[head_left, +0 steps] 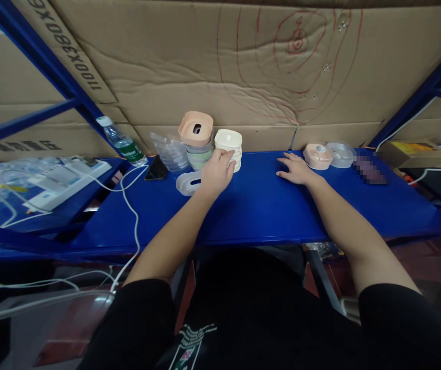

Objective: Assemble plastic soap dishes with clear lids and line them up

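Observation:
My left hand (218,172) is in front of a stack of cream plastic covers (228,137), fingers bent and partly apart; whether the fingertips touch the stack I cannot make out. Beside it stands a taller stack with a peach slotted cover (196,128) on top and grey and green pieces (199,160) below. A pale grey slotted cover (188,184) lies on the table by my left wrist. My right hand (295,168) rests on the blue table (261,210) with its fingers spread, holding nothing. Just right of it sit a peach round-cornered box (318,155) and a clear one (340,154).
Clear plastic cups (171,152) and a black wedge-shaped object (156,168) stand left of the stacks. A water bottle (122,141) leans at the back left. A white cable (134,210) crosses the table's left side. A thin pen-like stick (293,137) leans on the cardboard wall (166,61).

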`<move>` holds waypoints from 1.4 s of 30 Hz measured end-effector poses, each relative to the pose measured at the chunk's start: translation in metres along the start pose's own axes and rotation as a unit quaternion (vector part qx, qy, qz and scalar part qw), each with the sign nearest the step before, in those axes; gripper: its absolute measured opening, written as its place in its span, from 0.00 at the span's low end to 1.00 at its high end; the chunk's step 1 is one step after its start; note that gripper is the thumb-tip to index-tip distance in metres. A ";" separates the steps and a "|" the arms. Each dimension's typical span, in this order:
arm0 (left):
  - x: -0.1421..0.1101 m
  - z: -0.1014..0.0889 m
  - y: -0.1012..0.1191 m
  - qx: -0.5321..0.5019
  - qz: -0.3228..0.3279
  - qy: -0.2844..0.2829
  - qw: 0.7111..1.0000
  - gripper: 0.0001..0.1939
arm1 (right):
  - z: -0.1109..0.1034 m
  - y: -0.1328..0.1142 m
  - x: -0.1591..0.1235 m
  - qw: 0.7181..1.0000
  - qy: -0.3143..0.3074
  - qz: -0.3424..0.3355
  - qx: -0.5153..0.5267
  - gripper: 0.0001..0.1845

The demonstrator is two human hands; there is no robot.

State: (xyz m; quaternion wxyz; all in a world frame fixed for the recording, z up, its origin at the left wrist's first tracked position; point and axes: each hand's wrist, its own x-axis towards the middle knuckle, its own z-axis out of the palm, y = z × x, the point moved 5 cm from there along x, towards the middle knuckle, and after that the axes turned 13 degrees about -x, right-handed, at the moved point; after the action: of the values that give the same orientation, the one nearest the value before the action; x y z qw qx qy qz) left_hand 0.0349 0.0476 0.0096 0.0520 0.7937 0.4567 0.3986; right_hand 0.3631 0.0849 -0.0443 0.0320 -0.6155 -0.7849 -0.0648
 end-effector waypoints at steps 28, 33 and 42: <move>0.033 -0.023 -0.020 -0.034 -0.093 -0.019 0.995 0.16 | 0.010 0.004 0.003 0.998 -0.025 -0.062 0.022 0.39; 0.036 -0.016 -0.021 -0.057 -0.060 -0.021 0.996 0.15 | 0.007 0.003 0.001 0.998 -0.027 -0.061 0.020 0.39; 0.032 -0.006 -0.016 -0.077 -0.002 -0.017 0.997 0.17 | 0.003 0.001 -0.001 0.997 -0.026 -0.062 0.021 0.37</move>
State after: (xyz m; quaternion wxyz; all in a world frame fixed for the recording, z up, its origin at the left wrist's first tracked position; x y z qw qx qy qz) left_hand 0.0283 0.0798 0.0259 0.1215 0.7931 0.4251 0.4190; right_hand 0.3640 0.0845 -0.0474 0.0202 -0.5663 -0.8233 -0.0336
